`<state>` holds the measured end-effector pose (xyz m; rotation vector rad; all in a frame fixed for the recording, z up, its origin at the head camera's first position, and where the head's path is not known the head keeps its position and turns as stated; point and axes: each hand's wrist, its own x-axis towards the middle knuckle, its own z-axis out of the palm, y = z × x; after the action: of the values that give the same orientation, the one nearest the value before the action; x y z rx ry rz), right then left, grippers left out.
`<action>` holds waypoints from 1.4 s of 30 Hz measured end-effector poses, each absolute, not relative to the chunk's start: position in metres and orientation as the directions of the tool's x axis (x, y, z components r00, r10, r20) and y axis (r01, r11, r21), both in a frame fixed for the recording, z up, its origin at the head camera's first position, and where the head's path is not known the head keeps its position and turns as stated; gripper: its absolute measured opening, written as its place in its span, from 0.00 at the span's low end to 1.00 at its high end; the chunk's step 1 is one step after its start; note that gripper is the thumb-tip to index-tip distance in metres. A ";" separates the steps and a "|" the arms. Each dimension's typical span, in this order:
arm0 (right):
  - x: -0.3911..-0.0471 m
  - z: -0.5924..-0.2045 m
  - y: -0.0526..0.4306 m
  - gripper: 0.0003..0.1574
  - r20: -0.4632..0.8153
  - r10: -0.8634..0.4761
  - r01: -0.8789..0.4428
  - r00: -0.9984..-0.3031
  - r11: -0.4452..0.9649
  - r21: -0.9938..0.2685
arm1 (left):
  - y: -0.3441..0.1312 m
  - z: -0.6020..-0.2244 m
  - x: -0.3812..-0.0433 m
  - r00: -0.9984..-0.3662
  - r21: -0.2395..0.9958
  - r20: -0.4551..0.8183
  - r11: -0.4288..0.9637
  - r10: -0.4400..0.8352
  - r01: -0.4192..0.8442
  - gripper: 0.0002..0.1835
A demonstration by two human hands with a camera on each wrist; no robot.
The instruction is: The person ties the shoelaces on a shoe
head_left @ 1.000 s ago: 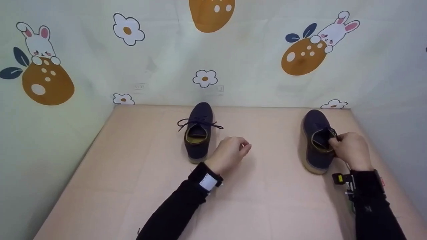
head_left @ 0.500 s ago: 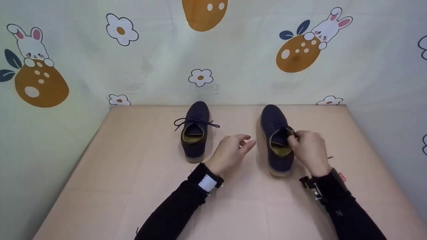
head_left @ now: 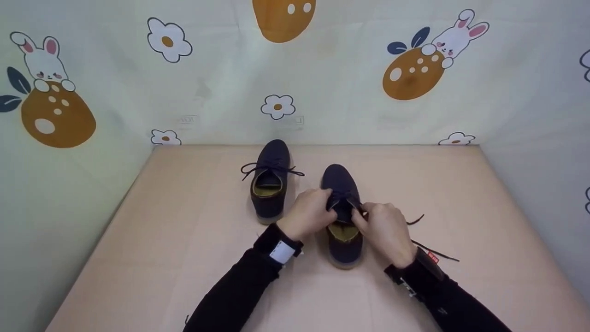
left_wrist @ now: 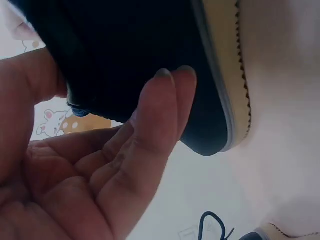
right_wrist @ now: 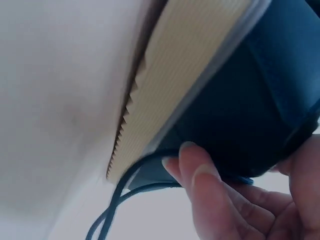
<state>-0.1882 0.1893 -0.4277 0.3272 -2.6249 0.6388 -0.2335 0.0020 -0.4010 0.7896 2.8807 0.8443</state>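
A dark navy lace-up shoe (head_left: 345, 252) stands on the table between both hands, toe pointing away. On its left side, my left hand (head_left: 308, 214) pinches the upper beside the opening; in the left wrist view its fingers lie on the dark outer side (left_wrist: 135, 45) and the thumb goes over the edge. My right hand (head_left: 389, 235) grips the opposite edge near the eyelets. A loose dark lace (head_left: 438, 253) trails to the right, and in the right wrist view lace strands (right_wrist: 112, 205) hang by the fingertips. The hands partly hide the shoe's middle.
A matching navy shoe (head_left: 271, 207), its lace (head_left: 295, 171) tied in a bow, stands just left, close to my left hand. The pinkish-beige tabletop (head_left: 175, 216) ends at a pale printed cloth (head_left: 221, 83) behind and at both sides.
My right hand has brought the shoe leftward from the right side, lately also nearer to me, beside the tied one. My left hand, held free before, now grips its left side.
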 end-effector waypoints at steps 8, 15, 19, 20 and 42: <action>-0.190 -0.416 0.199 0.17 0.309 -0.185 -0.315 -0.933 0.836 -0.448 | -0.005 -0.395 -0.233 -0.860 0.477 0.116 0.731 0.498 0.488 0.22; -0.197 -0.412 0.211 0.12 0.260 -0.216 -0.326 -0.941 0.781 -0.532 | -0.001 -0.397 -0.237 -0.855 0.548 0.257 0.661 0.450 0.513 0.14; -0.198 -0.412 0.212 0.08 0.235 -0.234 -0.329 -0.944 0.752 -0.571 | 0.000 -0.397 -0.238 -0.832 0.562 0.298 0.619 0.467 0.549 0.06; -0.198 -0.413 0.212 0.08 0.234 -0.235 -0.329 -0.943 0.745 -0.580 | -0.001 -0.397 -0.238 -0.831 0.566 0.298 0.613 0.470 0.551 0.05; -0.200 -0.396 0.231 0.04 0.030 -0.270 -0.192 -0.962 0.596 -0.780 | -0.028 -0.378 -0.249 -0.837 0.902 0.128 0.288 0.532 0.321 0.08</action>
<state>-0.1999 0.2313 -0.3960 0.4187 -2.8870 1.3931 -0.2493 -0.0277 -0.3776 0.7923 2.3552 1.5767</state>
